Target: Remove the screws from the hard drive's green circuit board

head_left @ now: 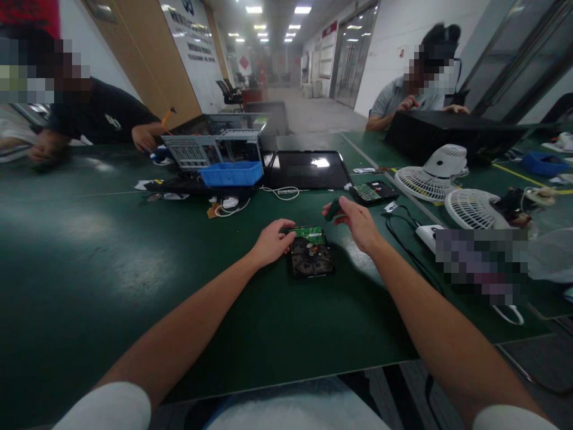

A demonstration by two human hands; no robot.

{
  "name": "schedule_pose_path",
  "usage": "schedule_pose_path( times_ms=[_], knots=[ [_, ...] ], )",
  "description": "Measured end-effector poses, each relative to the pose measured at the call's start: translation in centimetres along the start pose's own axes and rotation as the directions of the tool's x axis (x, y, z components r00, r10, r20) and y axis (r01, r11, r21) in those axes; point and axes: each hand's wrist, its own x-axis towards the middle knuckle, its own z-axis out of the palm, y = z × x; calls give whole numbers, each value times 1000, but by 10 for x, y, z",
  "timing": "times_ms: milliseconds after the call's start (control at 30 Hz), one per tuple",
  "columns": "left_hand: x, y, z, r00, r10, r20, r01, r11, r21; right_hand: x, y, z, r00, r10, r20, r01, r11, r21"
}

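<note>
A hard drive (312, 257) lies on the green table in front of me, its green circuit board facing up at the far end. My left hand (274, 241) grips its left edge near the board, fingers closed. Just off the drive's far right corner, my right hand (356, 222) is closed around a screwdriver (332, 210) with a dark green handle. The thin shaft points down toward the board; whether the tip touches it I cannot tell.
Beyond the drive are a blue bin (231, 174), an open computer case (192, 152), a dark panel (308, 169) and a second drive (373, 192). On the right stand white fans (427, 179) and black cables (414, 257). Two people work across the table.
</note>
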Motion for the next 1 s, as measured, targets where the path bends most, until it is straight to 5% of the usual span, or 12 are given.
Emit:
schedule_pose_path(
  times_ms=[1000],
  knots=[
    [-2, 4, 0, 1000, 9, -7, -9, 1000, -7, 4, 12, -4, 999, 39, -33, -37, 998, 54]
  ],
)
